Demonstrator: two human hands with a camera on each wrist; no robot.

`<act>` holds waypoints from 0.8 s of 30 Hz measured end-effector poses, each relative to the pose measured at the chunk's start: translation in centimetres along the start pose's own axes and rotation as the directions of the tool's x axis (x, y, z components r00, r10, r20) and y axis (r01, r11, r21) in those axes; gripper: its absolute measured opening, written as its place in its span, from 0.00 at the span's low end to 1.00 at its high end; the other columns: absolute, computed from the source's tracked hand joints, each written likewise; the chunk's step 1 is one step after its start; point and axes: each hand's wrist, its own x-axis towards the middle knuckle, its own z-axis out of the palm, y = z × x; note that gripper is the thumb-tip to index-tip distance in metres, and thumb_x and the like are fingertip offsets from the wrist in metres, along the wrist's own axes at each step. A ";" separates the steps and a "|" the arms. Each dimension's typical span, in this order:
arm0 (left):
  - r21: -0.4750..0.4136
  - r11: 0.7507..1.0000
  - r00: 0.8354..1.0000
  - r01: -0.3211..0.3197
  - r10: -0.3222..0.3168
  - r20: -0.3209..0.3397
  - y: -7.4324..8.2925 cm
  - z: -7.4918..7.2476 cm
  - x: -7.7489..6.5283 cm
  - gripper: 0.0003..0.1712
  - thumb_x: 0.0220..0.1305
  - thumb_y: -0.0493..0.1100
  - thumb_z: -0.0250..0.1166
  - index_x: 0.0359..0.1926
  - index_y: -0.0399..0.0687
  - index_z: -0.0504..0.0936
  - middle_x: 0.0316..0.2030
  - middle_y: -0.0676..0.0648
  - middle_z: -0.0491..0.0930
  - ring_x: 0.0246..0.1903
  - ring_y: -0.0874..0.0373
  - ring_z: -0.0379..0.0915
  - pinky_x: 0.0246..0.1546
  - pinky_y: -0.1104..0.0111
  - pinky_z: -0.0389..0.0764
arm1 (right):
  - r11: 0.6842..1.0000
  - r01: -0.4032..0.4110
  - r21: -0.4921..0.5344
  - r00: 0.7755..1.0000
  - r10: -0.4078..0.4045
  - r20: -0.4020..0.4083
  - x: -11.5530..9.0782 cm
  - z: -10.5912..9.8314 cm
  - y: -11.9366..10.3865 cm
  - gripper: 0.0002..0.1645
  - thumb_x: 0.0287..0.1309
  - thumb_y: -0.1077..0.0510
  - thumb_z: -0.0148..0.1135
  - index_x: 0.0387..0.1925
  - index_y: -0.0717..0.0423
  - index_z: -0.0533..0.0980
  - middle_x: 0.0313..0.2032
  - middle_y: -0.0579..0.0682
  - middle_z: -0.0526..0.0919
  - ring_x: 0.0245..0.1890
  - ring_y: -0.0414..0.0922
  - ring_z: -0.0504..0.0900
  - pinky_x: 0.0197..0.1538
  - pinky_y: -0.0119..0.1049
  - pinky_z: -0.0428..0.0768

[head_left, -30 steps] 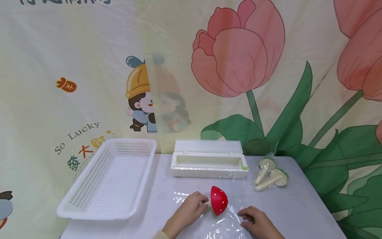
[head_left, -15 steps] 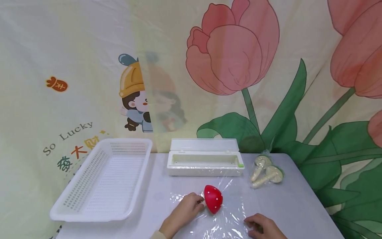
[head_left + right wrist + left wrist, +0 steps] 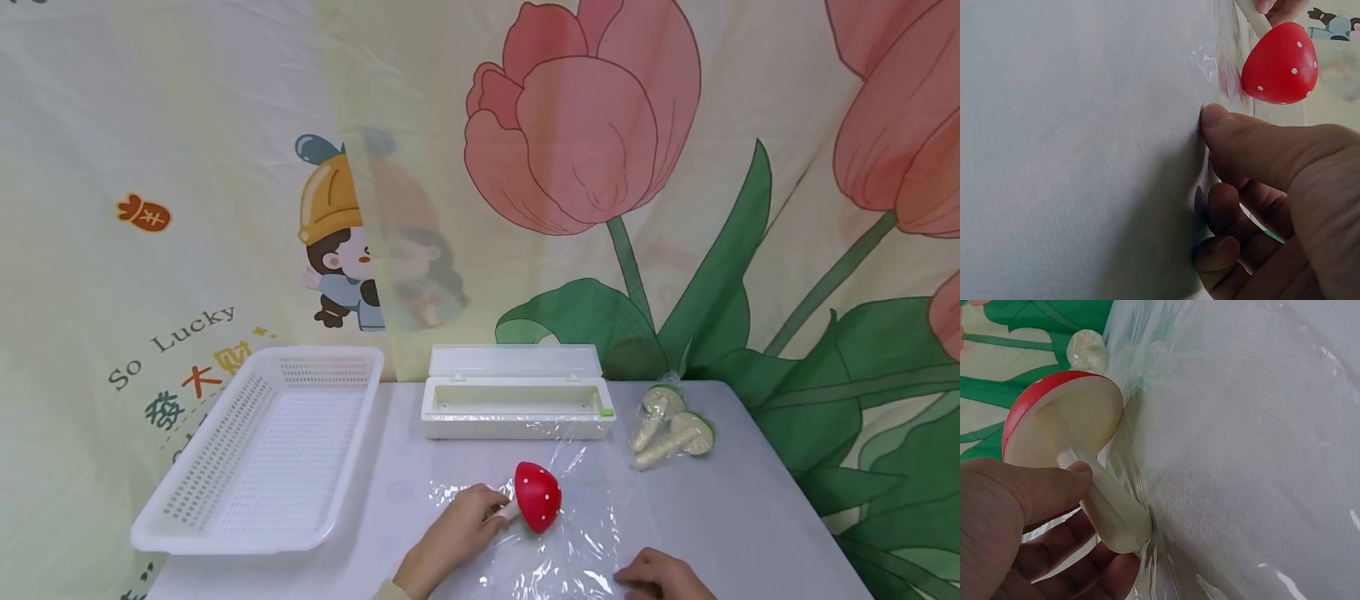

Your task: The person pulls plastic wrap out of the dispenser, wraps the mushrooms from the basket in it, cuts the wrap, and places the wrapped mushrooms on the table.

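A toy mushroom (image 3: pixel 537 498) with a red, white-dotted cap lies tilted above a sheet of clear plastic wrap (image 3: pixel 573 550) on the table. My left hand (image 3: pixel 459 527) pinches its pale stem between thumb and fingers, as the left wrist view shows; the mushroom (image 3: pixel 1066 419) has its cap's pale underside turned to that camera. At the lower right of the wrap, my right hand (image 3: pixel 663 577) has thumb and forefinger together at the sheet's edge and appears to pinch it. In the right wrist view the other fingers of this hand (image 3: pixel 1272 181) are curled against the table.
Behind the wrap stands a white wrap dispenser box (image 3: pixel 517 429) with its lid raised; the film reaches its front. A white perforated basket (image 3: pixel 345 475) is at the left. Wrapped pale mushrooms (image 3: pixel 675 429) lie at the right. A printed curtain (image 3: pixel 420 167) hangs behind.
My right hand has slid toward the table's near side along the wrap's edge. The left hand keeps the mushroom, its stem now showing more. The head view has shifted slightly.
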 end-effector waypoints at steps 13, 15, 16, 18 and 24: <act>-0.017 1.000 1.000 0.003 -0.003 -0.023 -0.5 -0.6 -0.8 0.12 0.58 0.35 0.74 0.45 0.42 0.89 0.34 0.51 0.85 0.31 0.69 0.75 0.32 0.75 0.79 | 0.995 -0.059 -0.084 0.997 0.055 -0.053 1.1 0.5 -1.0 0.03 0.63 0.57 0.70 0.34 0.51 0.86 0.30 0.37 0.78 0.28 0.28 0.73 0.31 0.28 0.76; -0.030 1.000 1.000 0.003 -0.004 -0.022 -0.6 -0.7 -0.9 0.12 0.57 0.35 0.74 0.44 0.42 0.89 0.33 0.51 0.85 0.31 0.69 0.74 0.32 0.75 0.78 | 0.994 -0.081 -0.069 0.995 0.076 -0.064 1.2 0.4 -1.4 0.04 0.65 0.55 0.68 0.36 0.51 0.84 0.30 0.39 0.78 0.28 0.29 0.72 0.31 0.28 0.75; -0.035 0.999 1.000 0.001 -0.002 -0.022 -0.6 -0.7 -0.9 0.12 0.57 0.35 0.74 0.43 0.42 0.89 0.33 0.52 0.85 0.31 0.70 0.74 0.32 0.75 0.78 | 0.994 -0.099 -0.054 0.993 0.095 -0.072 1.3 0.3 -1.7 0.05 0.65 0.54 0.67 0.37 0.50 0.84 0.30 0.40 0.78 0.28 0.30 0.72 0.31 0.28 0.74; -0.053 0.999 1.000 0.000 -0.001 -0.022 -0.7 -0.7 -1.0 0.11 0.57 0.34 0.74 0.43 0.42 0.89 0.31 0.52 0.84 0.30 0.70 0.74 0.31 0.75 0.77 | 0.993 -0.112 -0.030 0.989 0.108 -0.102 1.5 0.1 -2.4 0.07 0.67 0.52 0.67 0.39 0.51 0.83 0.31 0.43 0.78 0.28 0.31 0.72 0.31 0.29 0.74; -0.095 0.995 1.000 -0.004 0.002 -0.017 -0.9 -0.5 -1.3 0.10 0.58 0.34 0.74 0.43 0.43 0.89 0.32 0.52 0.83 0.28 0.73 0.71 0.29 0.77 0.76 | 0.996 -0.084 -0.031 0.976 0.076 -0.202 3.1 -0.5 -4.5 0.09 0.67 0.50 0.67 0.39 0.50 0.83 0.31 0.43 0.82 0.30 0.33 0.75 0.33 0.28 0.78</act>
